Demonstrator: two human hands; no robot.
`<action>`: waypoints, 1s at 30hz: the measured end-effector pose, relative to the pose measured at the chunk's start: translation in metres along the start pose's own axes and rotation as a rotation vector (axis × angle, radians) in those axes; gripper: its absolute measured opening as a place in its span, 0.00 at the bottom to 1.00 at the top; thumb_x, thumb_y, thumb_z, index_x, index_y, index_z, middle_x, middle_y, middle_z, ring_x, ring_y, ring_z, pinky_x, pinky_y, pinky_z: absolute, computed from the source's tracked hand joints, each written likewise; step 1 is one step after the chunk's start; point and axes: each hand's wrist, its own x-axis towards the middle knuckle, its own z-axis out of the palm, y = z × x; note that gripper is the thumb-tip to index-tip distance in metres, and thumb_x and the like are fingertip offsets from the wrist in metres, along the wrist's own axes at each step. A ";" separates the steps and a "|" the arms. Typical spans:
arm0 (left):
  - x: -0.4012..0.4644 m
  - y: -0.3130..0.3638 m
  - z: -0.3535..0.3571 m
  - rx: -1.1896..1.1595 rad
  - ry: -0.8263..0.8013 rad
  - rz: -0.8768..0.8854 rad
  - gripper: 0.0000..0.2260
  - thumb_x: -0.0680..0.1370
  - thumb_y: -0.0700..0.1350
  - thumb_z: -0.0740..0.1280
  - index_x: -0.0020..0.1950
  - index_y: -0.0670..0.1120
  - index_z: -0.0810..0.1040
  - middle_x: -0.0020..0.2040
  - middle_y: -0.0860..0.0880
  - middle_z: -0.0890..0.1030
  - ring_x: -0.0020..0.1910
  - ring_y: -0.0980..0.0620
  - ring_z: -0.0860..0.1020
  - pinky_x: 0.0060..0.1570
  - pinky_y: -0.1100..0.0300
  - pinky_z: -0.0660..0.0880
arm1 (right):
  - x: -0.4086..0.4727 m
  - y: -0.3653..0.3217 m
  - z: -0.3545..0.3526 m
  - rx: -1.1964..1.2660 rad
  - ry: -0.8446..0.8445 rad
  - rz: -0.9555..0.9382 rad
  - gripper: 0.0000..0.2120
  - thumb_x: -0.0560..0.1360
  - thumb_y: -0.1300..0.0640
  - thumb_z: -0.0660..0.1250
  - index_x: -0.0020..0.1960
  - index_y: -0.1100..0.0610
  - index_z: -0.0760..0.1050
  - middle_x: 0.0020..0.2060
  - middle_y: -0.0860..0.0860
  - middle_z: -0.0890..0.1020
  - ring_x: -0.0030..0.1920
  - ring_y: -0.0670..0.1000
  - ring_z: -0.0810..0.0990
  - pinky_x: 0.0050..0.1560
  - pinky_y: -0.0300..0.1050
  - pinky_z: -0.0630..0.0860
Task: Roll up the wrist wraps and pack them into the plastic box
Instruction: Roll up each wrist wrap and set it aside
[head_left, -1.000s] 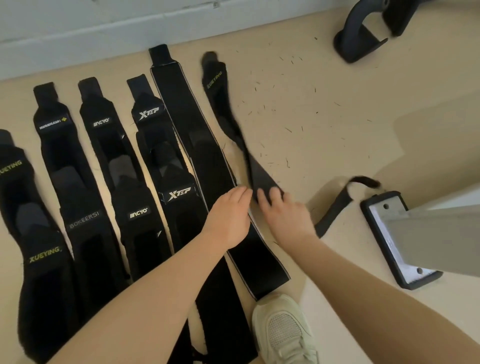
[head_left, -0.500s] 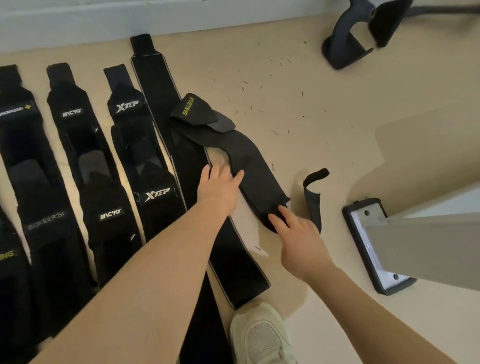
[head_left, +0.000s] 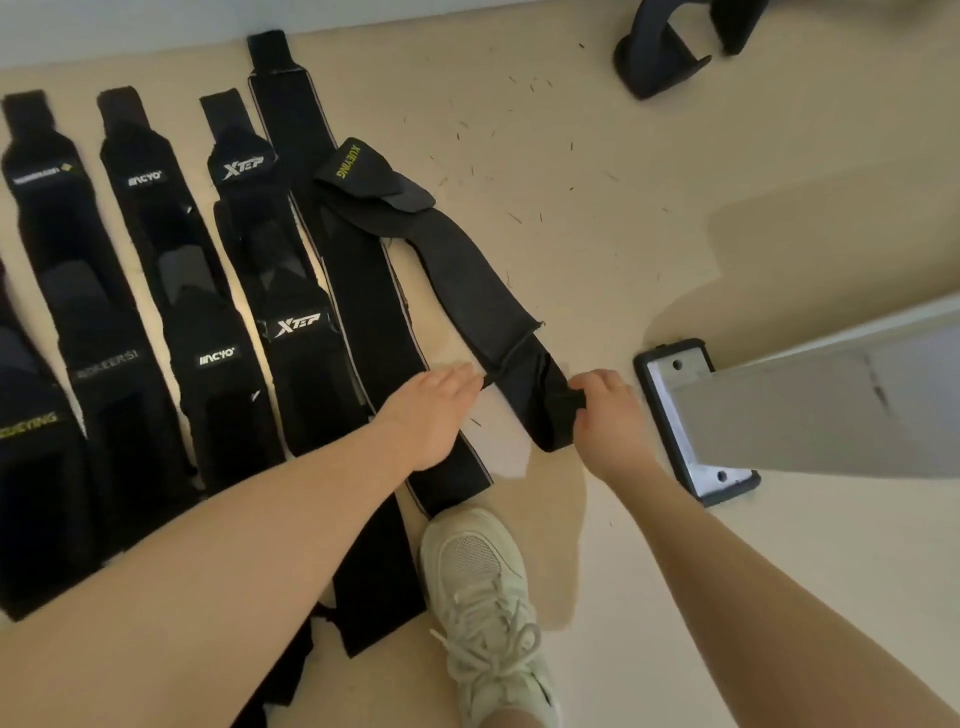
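Beige floor (head_left: 649, 218) carries a row of black wraps (head_left: 218, 312) at left. The XUEYING wrap (head_left: 467, 280) lies diagonally, its near end pinched by the right hand (head_left: 608, 421); left hand (head_left: 431, 410) flat, fingers extended, touching its edge.

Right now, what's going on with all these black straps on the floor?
A person is crouched over a row of wrist wraps laid flat on the floor. The right hand pinches the near end of the rightmost wrap, which lies diagonally with its far end folded over, apparently starting to roll it. The left hand rests open beside that end, over a long plain wrap. Nothing looks rolled yet, and no plastic box is visible.
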 end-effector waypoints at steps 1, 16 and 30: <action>0.005 0.002 -0.002 0.005 0.003 -0.009 0.31 0.79 0.36 0.57 0.78 0.43 0.43 0.78 0.44 0.44 0.77 0.48 0.46 0.75 0.54 0.47 | 0.004 0.010 -0.001 -0.039 -0.068 0.009 0.23 0.78 0.66 0.56 0.73 0.57 0.62 0.72 0.55 0.64 0.69 0.57 0.64 0.67 0.48 0.64; 0.063 0.010 0.005 0.232 -0.068 -0.013 0.32 0.80 0.41 0.60 0.78 0.44 0.43 0.78 0.43 0.46 0.77 0.45 0.46 0.74 0.55 0.46 | 0.014 0.023 0.043 0.179 -0.183 -0.145 0.23 0.75 0.66 0.62 0.67 0.53 0.65 0.59 0.51 0.73 0.53 0.53 0.75 0.51 0.43 0.72; 0.063 0.041 -0.001 -0.032 0.269 0.083 0.16 0.80 0.42 0.58 0.67 0.40 0.71 0.74 0.41 0.60 0.70 0.43 0.63 0.69 0.50 0.62 | 0.011 0.008 0.048 0.345 -0.260 -0.168 0.06 0.74 0.63 0.65 0.49 0.57 0.70 0.45 0.51 0.75 0.41 0.47 0.72 0.37 0.34 0.65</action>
